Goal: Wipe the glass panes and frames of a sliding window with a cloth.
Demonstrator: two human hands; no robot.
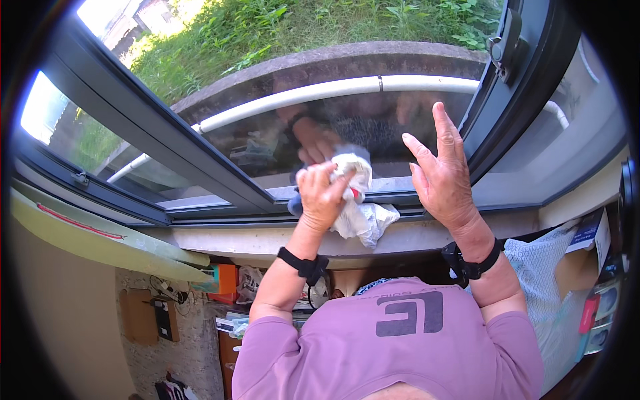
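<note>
My left hand (320, 196) grips a crumpled white cloth (362, 220) low against the window pane (345, 125). A small red patch shows on the cloth, and its loose end hangs over the sill (280, 239). The pane mirrors my left hand and forearm. Raised at the right side of the glass, my right hand (442, 172) holds nothing, its fingers spread. Whether its fingertips touch the pane cannot be told. Each wrist wears a black strap.
A dark grey window frame (200, 155) borders the pane, with a handle (505, 50) at upper right. Outside run a white pipe (300, 99) and a low concrete wall. Below the sill stand an orange box (226, 280), plastic bags and cartons. A pale green ledge (100, 225) lies left.
</note>
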